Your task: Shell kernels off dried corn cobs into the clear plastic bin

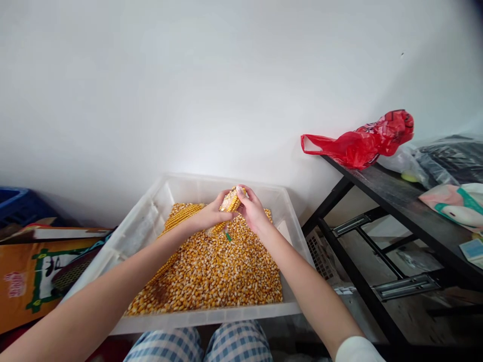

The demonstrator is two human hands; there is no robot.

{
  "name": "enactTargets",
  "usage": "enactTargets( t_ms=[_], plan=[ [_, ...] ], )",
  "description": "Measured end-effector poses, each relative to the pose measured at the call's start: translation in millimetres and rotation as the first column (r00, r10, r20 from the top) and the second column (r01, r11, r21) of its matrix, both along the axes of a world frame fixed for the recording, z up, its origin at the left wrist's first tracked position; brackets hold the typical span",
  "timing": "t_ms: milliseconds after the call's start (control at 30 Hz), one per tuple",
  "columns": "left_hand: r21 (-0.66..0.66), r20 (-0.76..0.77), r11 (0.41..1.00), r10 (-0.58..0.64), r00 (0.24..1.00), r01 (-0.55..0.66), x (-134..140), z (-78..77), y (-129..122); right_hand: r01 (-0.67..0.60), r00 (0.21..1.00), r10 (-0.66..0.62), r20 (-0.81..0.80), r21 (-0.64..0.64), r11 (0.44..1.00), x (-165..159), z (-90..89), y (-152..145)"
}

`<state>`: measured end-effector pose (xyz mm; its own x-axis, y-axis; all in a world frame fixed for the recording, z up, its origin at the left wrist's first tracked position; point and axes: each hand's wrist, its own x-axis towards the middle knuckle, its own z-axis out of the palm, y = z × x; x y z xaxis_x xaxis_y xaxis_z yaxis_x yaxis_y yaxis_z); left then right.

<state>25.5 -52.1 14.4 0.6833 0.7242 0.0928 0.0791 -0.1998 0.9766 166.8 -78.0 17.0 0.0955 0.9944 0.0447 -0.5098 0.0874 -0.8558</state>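
Both my hands hold one partly stripped corn cob [231, 200] above a clear plastic bin. My left hand [216, 210] wraps around its lower left side. On its right side, my right hand [252, 207] grips it with the thumb pressed on top. Below them, loose corn kernels [222, 271] cover much of the floor of the plastic bin [211, 318]. Whole yellow corn cobs [184, 215] lie along the left side of the kernels, partly hidden by my left forearm. A small green bit [228, 237] rests just under my hands.
To the right stands a black table [400, 201] with a red plastic bag [362, 143] at its corner. An orange cardboard box [18, 281] and a blue crate [26, 206] are at the left. A white wall [188, 90] rises behind the bin.
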Motion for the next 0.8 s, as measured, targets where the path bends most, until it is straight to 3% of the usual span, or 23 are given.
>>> enactTargets(
  t_ms=[233,400,533,667,800],
  plan=[
    [0.164,-0.072,0.985,0.065,0.995,-0.052,-0.4,5.6,-3.5,0.007,0.997,-0.009,0.079,0.029,1.000,-3.2,7.0,-3.9],
    [0.268,-0.221,0.963,0.093,0.971,-0.031,0.9,0.9,-4.9,0.092,0.983,-0.090,0.158,-0.004,0.996,-7.0,-1.9,-2.9],
    [0.127,-0.096,0.991,0.058,0.994,-0.045,0.2,-1.1,-0.3,-0.037,0.995,0.039,0.093,-0.025,0.999,-0.3,-9.9,4.2],
    [-0.175,0.026,0.983,-0.043,0.999,0.047,-4.4,3.9,1.9,-0.200,0.980,0.200,0.005,0.013,0.980,6.7,-9.7,5.3],
    [-0.278,0.050,0.950,-0.133,0.990,0.141,-5.7,7.8,-1.4,-0.162,0.980,0.161,0.120,0.001,0.987,3.4,-8.2,-0.8]
  ],
)
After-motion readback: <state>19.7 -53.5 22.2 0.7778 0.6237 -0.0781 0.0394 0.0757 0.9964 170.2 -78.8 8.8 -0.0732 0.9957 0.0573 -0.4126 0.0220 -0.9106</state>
